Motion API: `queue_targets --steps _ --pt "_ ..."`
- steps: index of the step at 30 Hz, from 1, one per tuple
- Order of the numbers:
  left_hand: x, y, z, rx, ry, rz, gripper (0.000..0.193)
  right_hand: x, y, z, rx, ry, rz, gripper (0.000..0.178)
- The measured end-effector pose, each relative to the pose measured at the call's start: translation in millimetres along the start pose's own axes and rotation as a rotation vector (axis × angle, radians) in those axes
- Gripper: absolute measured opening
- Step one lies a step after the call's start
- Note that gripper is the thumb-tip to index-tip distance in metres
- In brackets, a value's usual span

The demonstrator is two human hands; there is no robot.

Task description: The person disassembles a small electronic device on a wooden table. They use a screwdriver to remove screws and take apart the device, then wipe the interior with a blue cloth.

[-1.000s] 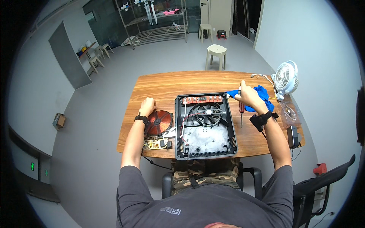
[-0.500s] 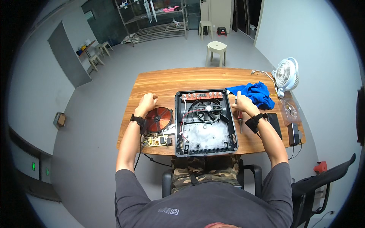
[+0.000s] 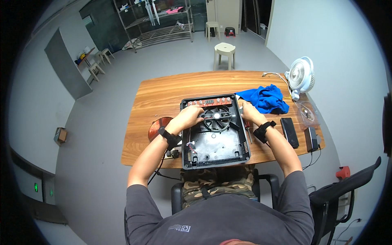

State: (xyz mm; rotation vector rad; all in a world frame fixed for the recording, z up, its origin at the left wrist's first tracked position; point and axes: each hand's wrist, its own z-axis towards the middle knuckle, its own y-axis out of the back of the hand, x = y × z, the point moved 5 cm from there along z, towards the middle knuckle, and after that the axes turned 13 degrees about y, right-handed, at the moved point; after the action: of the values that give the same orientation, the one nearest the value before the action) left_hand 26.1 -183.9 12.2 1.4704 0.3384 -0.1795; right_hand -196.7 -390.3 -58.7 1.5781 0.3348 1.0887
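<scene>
A black induction cooker housing (image 3: 216, 148) lies open on the table in front of me, a round cooling fan (image 3: 216, 116) mounted inside it. A red button circuit board (image 3: 209, 102) runs along its far edge. My left hand (image 3: 188, 117) reaches over the left wall, its thumb and fingers closed at the fan's left rim. Beside the right wall, my right hand (image 3: 250, 113) has curled fingers around a small greyish thing I cannot make out. A red-handled screwdriver (image 3: 248, 130) lies just below that hand. My left forearm partly covers a copper-coloured coil disc (image 3: 158, 128).
A blue cloth (image 3: 265, 99) lies beyond my right hand, with a white fan (image 3: 301, 76) at the far right corner. Nearer on the right are a black flat object (image 3: 289, 132), a black power adapter (image 3: 311, 139) and a clear bag (image 3: 307, 112). A stool (image 3: 225, 50) stands beyond the table.
My left hand has moved right from beyond the coil disc to the fan inside the housing. My right hand stays beside the right wall. The whole view has shifted slightly.
</scene>
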Motion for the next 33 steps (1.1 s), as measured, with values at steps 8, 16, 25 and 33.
queue_targets --steps 8,16,25,33 --pt "-7 -17 8 -0.034 0.006 0.092 0.034 -6 15 5 0.074 0.050 -0.148 0.054" --pt "-4 -25 11 -0.025 0.030 0.177 0.031 83 53 -6 -0.036 0.435 -0.138 0.033" --pt "-13 -10 11 -0.068 -0.011 0.177 0.033 104 11 -4 0.201 0.377 -0.231 0.042" --pt "-21 6 2 -0.046 -0.008 0.086 0.035 114 24 -8 0.227 0.513 -0.288 0.039"
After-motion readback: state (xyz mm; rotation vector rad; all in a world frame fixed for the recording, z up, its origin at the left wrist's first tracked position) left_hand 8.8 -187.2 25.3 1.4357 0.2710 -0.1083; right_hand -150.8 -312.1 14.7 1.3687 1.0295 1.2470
